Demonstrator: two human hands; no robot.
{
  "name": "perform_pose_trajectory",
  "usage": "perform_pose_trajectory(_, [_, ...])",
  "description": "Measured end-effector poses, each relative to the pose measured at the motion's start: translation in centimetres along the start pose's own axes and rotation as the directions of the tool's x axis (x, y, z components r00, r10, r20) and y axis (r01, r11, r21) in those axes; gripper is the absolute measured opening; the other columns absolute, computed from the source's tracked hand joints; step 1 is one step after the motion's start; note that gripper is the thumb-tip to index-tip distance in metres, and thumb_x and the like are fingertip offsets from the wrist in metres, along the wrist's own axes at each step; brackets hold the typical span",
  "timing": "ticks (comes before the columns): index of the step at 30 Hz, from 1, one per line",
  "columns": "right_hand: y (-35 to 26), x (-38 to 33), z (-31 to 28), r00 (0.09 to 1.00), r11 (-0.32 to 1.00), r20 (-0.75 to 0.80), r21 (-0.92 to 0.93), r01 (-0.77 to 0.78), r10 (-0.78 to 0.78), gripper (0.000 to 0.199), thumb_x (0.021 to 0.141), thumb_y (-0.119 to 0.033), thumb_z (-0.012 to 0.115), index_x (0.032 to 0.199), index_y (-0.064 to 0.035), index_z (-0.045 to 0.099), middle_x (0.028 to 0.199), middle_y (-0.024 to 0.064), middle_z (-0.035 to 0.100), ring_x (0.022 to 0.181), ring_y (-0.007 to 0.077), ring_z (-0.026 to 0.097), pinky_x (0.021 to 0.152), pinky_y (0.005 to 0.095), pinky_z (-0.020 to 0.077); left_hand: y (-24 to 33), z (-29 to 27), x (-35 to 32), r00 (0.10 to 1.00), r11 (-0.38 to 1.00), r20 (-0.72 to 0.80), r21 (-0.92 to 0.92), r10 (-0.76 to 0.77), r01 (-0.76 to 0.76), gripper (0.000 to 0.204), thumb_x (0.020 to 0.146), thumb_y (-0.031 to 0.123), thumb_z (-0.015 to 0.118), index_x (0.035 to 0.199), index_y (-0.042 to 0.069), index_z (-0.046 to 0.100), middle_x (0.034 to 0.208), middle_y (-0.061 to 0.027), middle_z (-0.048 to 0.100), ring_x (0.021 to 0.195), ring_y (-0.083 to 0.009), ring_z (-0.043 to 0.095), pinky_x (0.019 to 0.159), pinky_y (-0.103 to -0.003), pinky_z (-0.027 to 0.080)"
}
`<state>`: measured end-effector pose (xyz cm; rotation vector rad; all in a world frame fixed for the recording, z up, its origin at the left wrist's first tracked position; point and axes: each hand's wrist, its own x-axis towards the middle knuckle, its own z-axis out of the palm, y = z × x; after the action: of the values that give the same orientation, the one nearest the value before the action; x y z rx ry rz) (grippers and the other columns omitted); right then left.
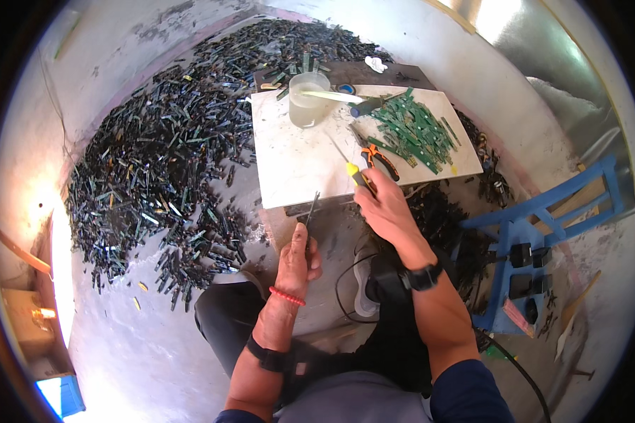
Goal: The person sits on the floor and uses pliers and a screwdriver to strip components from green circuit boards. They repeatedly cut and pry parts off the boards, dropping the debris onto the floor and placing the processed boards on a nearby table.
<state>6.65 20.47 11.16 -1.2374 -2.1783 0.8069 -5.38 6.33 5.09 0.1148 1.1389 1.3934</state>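
My left hand (300, 259) is closed around the lower end of a narrow dark strip (312, 211), which points up in front of the board's near edge. My right hand (386, 204) grips a screwdriver (355, 172) by its yellow and black handle; its thin shaft slants up and left over the white board (282, 166). The tip is apart from the strip. Just beyond my right hand lie pliers (379, 159) with orange and black handles. A heap of green circuit-board strips (416, 130) covers the board's right side.
A translucent cup (307, 109) stands at the board's far side, with a white stick (335, 96) across its top. Dark strips (162, 148) form a large pile on the floor at left. At right is a blue plastic chair (536, 233) holding small black parts. A black cable (518, 366) runs lower right.
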Motion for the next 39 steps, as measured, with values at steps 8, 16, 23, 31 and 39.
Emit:
perform_pose_trajectory(8, [0.3, -3.6, -4.4, 0.976, 0.958, 0.051, 0.208, 0.196, -0.210, 0.024, 0.077, -0.003, 0.065, 0.100, 0.0006, 0.058, 0.085, 0.0127, 0.065, 0.076, 0.0185, 0.063, 0.070, 0.0264, 0.0481, -0.6, 0.7, 1.6, 0.997, 0.997, -0.023, -0.020, 0.073, -0.073, 0.044, 0.089, 0.051, 0.049, 0.074, 0.010, 0.045, 0.054, -0.0012, 0.039, 0.040, -0.0097, 0.029, 0.038, -0.024, 0.026])
perform_pose_trajectory(16, [0.5, -3.9, -4.9, 0.959, 0.945, 0.066, 0.201, 0.259, -0.277, 0.019, 0.073, 0.000, 0.068, 0.091, 0.0001, 0.063, 0.082, 0.0122, 0.065, 0.070, 0.0197, 0.064, 0.064, 0.0262, 0.0493, -1.4, 1.1, 3.7, 0.994, 0.994, -0.063, 0.058, 0.092, -0.089, 0.047, 0.088, 0.053, 0.050, 0.070, 0.009, 0.048, 0.054, -0.0015, 0.043, 0.043, -0.0095, 0.034, 0.038, -0.023, 0.027])
perform_pose_trajectory(23, [0.6, -3.7, -4.7, 0.931, 0.930, 0.079, 0.126, 0.346, -0.357, 0.020, 0.071, 0.002, 0.068, 0.090, -0.0023, 0.065, 0.075, 0.0102, 0.063, 0.062, 0.0190, 0.059, 0.056, 0.0264, 0.0459, -1.3, 1.3, 3.8, 0.988, 0.991, -0.088, 0.048, 0.129, -0.125, 0.048, 0.089, 0.051, 0.050, 0.067, 0.009, 0.048, 0.054, -0.0012, 0.044, 0.043, -0.0088, 0.036, 0.038, -0.023, 0.026])
perform_pose_trajectory(31, [0.0, -4.1, -3.2, 0.943, 0.945, 0.063, 0.014, 0.327, -0.327, 0.020, 0.071, 0.002, 0.067, 0.089, -0.0055, 0.067, 0.070, 0.0090, 0.058, 0.057, 0.0193, 0.056, 0.051, 0.0275, 0.0437, -1.6, 1.4, 3.9, 0.989, 0.986, -0.046, 0.099, 0.141, -0.136, 0.048, 0.089, 0.050, 0.051, 0.065, 0.009, 0.047, 0.053, -0.0006, 0.043, 0.043, -0.0081, 0.034, 0.038, -0.023, 0.026])
perform_pose_trajectory(39, [-0.1, -3.7, -3.6, 0.920, 0.920, 0.031, 0.062, 0.388, -0.390, 0.017, 0.072, -0.002, 0.068, 0.088, -0.0065, 0.067, 0.070, 0.0089, 0.057, 0.056, 0.0201, 0.056, 0.051, 0.0283, 0.0446, -1.2, 1.3, 3.7, 0.988, 0.990, -0.068, 0.032, 0.137, -0.135, 0.050, 0.088, 0.052, 0.051, 0.065, 0.008, 0.047, 0.053, -0.0010, 0.043, 0.042, -0.0084, 0.034, 0.038, -0.023, 0.025])
